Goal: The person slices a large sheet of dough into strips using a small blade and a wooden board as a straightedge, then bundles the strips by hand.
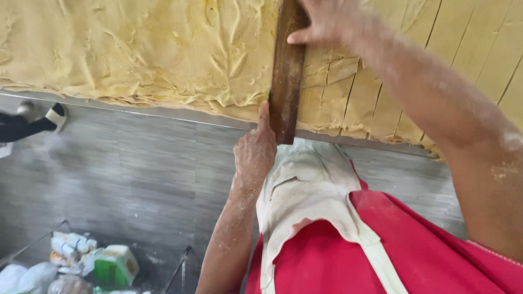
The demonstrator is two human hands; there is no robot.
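Both hands steady a wooden straightedge (pixel 287 71) across the yellow dough sheet (pixel 136 49): the right hand (pixel 327 22), at 12 o'clock, presses with fingers spread. The left hand (pixel 255 149), at 6 o'clock, pinches the end. Cut strips (pixel 381 92) lie at 3 o'clock, so the cutting step seems underway; the next cut calls for a firm, parallel rule.

Just one head cam, looking steeply down, really close over the table edge (pixel 163 111) and floor (pixel 136 174).
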